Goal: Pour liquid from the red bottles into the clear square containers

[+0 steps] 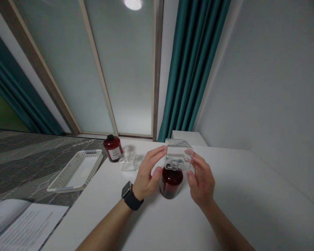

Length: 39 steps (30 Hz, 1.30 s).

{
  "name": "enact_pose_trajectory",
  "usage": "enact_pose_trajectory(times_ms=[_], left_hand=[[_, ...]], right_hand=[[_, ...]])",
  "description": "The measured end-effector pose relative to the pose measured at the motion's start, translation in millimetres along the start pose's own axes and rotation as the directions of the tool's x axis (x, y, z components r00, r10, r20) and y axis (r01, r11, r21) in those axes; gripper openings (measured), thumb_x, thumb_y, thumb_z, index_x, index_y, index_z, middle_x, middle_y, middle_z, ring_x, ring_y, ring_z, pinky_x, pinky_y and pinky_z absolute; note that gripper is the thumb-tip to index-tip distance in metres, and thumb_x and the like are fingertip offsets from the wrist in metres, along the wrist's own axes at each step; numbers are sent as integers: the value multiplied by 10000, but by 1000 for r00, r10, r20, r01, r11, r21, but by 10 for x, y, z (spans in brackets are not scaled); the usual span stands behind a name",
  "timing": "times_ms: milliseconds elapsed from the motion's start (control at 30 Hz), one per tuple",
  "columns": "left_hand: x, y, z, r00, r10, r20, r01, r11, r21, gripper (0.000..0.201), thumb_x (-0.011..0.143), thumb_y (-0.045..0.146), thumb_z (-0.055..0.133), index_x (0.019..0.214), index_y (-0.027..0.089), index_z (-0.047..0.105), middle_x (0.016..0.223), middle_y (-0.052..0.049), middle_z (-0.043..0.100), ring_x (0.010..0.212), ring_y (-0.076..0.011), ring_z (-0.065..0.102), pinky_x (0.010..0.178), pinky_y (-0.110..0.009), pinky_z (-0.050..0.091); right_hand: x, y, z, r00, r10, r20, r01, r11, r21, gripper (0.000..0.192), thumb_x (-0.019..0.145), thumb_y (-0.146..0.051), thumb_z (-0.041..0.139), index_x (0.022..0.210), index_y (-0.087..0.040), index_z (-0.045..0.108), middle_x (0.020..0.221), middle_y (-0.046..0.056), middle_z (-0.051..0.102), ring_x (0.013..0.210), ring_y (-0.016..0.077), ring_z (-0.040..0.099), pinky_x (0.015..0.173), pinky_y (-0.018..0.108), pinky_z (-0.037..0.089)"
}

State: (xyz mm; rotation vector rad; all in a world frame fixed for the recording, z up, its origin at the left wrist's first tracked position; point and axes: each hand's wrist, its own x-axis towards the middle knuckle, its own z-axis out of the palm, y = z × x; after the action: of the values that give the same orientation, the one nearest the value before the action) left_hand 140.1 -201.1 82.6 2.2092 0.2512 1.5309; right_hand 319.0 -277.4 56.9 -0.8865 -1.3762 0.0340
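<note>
Between my two hands is a clear plastic box (178,153), raised over a dark red bottle (171,184) that stands upright on the white table. My left hand (149,170), with a black watch at the wrist, presses its fingertips to the box's left side. On the other side, the fingers of my right hand (202,177) grip the box by its right edge. The box hides the bottle's top, so I cannot tell whether they touch. Farther left stand another red bottle (114,150) with a black cap and white label, and another clear plastic piece (129,162).
The white table (157,226) runs beneath my arms. Left of it, lower down, lie a white perforated basket (78,170) and an open book (28,223). A white box-like piece (189,137) stands beyond the table's far edge, near the green curtain (191,69).
</note>
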Motion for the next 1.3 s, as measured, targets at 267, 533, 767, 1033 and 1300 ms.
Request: enact_pose_trajectory(times_ms=[267, 533, 767, 1033, 1300], left_hand=[[-9, -7, -4, 1000, 9, -7, -9, 1000, 2, 406, 1025, 339, 394, 1404, 229, 491, 1406, -131, 533, 1292, -269, 500, 1079, -476, 408], [-5, -6, -5, 1000, 13, -10, -13, 1000, 5, 399, 1022, 342, 395, 1391, 229, 496, 1398, -133, 536, 1284, -277, 506, 1065, -491, 416], [-5, 3, -6, 1000, -16, -16, 16, 1000, 10, 404, 1025, 365, 389, 1396, 239, 488, 1387, -131, 539, 1274, -276, 509, 1064, -489, 414], [-21, -43, 12, 998, -57, 24, 56, 998, 34, 410, 1036, 364, 367, 1417, 246, 463, 1378, -125, 518, 1282, -256, 486, 1078, -463, 405], [-7, -31, 20, 991, -131, 29, 130, 991, 36, 423, 1037, 355, 354, 1430, 240, 459, 1301, -125, 537, 1200, -259, 518, 1031, -456, 436]], right_hand=[[12, -22, 1, 1000, -8, 1, 8, 1000, -8, 409, 928, -162, 534, 1323, -269, 530, 1394, 117, 559, 1334, 306, 503, 1090, 601, 426], [10, -30, -1, 1000, -4, 6, 4, 1000, -7, 392, 930, -179, 536, 1314, -262, 532, 1401, 125, 553, 1325, 322, 514, 1072, 617, 438], [-2, -19, -20, 999, 28, 27, -28, 999, -22, 370, 958, -228, 503, 1325, -253, 543, 1414, 132, 550, 1334, 326, 502, 1070, 609, 447], [43, -20, -4, 993, 113, 29, -115, 992, 43, 387, 976, -259, 490, 1360, -256, 545, 1395, 123, 570, 1257, 297, 571, 972, 486, 545], [31, 14, -13, 986, 153, 59, -152, 988, -23, 438, 976, -276, 493, 1413, -251, 509, 1421, 126, 545, 1258, 295, 569, 981, 468, 547]])
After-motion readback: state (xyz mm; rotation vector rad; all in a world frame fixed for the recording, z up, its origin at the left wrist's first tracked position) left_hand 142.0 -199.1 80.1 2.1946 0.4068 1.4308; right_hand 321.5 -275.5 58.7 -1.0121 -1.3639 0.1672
